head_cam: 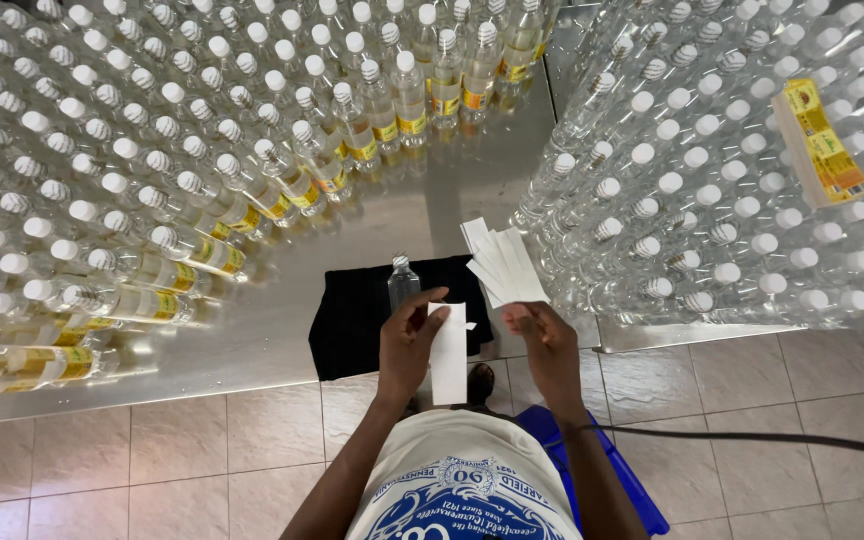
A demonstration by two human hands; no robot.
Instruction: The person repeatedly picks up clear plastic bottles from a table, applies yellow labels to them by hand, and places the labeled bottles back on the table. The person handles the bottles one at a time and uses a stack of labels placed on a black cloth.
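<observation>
My left hand holds a white paper strip that hangs down from its fingers. My right hand is just to the right, fingers curled near the strip's upper edge, beneath a fanned pile of white strips lying on the metal table. A single clear plastic bottle with a white cap stands upright on a black cloth right behind my left hand.
Many capped clear bottles with yellow labels crowd the table's left and back. Unlabelled capped bottles fill the right, with a stack of yellow labels on top. Tiled floor, a blue object and a black cable lie below.
</observation>
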